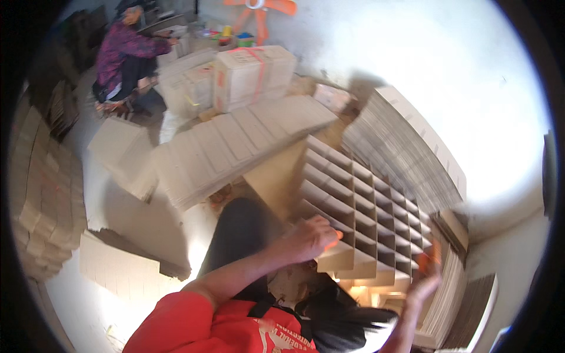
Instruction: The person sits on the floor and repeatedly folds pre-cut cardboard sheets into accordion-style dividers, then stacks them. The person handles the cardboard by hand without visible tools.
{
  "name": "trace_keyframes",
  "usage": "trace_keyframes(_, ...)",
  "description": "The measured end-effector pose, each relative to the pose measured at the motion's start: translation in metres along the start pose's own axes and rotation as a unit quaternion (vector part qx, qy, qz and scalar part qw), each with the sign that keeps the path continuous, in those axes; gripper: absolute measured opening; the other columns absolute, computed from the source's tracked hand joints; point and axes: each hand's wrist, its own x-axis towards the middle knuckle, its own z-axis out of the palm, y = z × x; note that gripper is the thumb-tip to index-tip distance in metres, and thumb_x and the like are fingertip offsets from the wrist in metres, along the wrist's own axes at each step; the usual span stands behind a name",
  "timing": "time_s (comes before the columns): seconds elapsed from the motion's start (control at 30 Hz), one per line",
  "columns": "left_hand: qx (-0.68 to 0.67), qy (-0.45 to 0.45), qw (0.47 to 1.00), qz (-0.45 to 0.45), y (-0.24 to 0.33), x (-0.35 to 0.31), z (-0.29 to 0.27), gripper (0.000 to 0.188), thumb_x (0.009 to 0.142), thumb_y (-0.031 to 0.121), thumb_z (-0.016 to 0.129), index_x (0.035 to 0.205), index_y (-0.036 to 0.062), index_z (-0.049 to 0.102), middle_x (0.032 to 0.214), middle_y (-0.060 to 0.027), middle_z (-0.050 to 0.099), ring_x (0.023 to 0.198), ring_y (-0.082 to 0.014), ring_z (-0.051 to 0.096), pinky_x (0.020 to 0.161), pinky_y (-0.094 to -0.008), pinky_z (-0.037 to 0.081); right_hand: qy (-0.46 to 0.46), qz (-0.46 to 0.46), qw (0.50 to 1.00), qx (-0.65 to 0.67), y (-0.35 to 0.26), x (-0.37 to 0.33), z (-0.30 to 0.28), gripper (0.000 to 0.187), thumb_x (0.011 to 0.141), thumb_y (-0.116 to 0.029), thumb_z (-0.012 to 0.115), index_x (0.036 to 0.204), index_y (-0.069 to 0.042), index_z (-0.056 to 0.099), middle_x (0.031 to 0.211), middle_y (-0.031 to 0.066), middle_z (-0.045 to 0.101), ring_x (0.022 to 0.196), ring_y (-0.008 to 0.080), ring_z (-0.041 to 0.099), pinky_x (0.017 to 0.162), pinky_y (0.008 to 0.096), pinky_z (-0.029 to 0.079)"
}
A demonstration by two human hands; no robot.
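In front of me stands a cardboard divider grid (364, 213), its interlocked strips forming rows of open cells. My left hand (313, 238) is curled at the grid's near left side, closed on a strip edge, with orange covering on the fingertips. At the grid's right corner is my right hand (428, 272), also with orange on its fingers, closed around the edge there. Motion blurs this hand a little, and its fingertips are partly hidden. Behind the grid's right side leans a long stack of slotted cardboard strips (400, 150).
Flat cardboard strips (247, 138) lie in a long row ahead. Beyond them are a taped carton (250, 79) and an orange fan (259, 9). Cardboard piles (47, 194) line the left, with another stack (120, 262) nearer me. A person (120, 53) crouches at the far left.
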Motion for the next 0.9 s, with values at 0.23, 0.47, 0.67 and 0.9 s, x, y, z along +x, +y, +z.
trace_keyframes(0.23, 0.048, -0.083, 0.990, 0.103, 0.031, 0.005, -0.004, 0.076, 0.077, 0.032, 0.074, 0.139, -0.0017, 0.046, 0.136, -0.0186, 0.053, 0.129, -0.0300, 0.049, 0.106, -0.0461, 0.039, 0.160, -0.207, 0.643, -0.720, 0.098, 0.059, -0.231, 0.055, 0.089, 0.000, 0.060, 0.142, -0.004, 0.048, 0.126, 0.0184, 0.062, 0.103, 0.0321, 0.063, 0.090, 0.0419, 0.050)
trace_keyframes(0.47, 0.048, -0.134, 0.986, 0.091, 0.030, 0.001, 0.006, 0.080, 0.078, 0.031, 0.075, 0.140, -0.0041, 0.041, 0.141, -0.0197, 0.047, 0.134, -0.0311, 0.043, 0.112, -0.0471, 0.030, 0.107, -0.225, 0.729, -0.638, 0.152, 0.053, -0.301, 0.054, 0.087, -0.001, 0.061, 0.139, -0.004, 0.049, 0.123, 0.0205, 0.062, 0.102, 0.0348, 0.062, 0.088, 0.0433, 0.050)
trace_keyframes(0.67, 0.030, 0.034, 0.996, 0.071, 0.018, -0.006, -0.028, 0.059, 0.077, 0.022, 0.078, 0.128, 0.0007, 0.059, 0.131, -0.0171, 0.058, 0.117, -0.0304, 0.059, 0.095, -0.0468, 0.046, 0.192, -0.115, 0.831, -0.510, 0.117, 0.032, -0.285, 0.036, 0.090, -0.010, 0.059, 0.125, -0.001, 0.058, 0.110, 0.0139, 0.063, 0.096, 0.0259, 0.061, 0.083, 0.0371, 0.052)
trace_keyframes(0.9, 0.095, 0.109, 0.988, -0.057, -0.002, -0.007, -0.069, 0.050, 0.077, 0.014, 0.082, 0.123, 0.0040, 0.066, 0.109, -0.0134, 0.070, 0.092, -0.0283, 0.064, 0.082, -0.0382, 0.050, 0.229, -0.087, 0.857, -0.453, 0.041, 0.000, -0.193, 0.027, 0.089, -0.023, 0.070, 0.107, -0.003, 0.073, 0.087, 0.0094, 0.070, 0.082, 0.0158, 0.059, 0.075, 0.0322, 0.047)
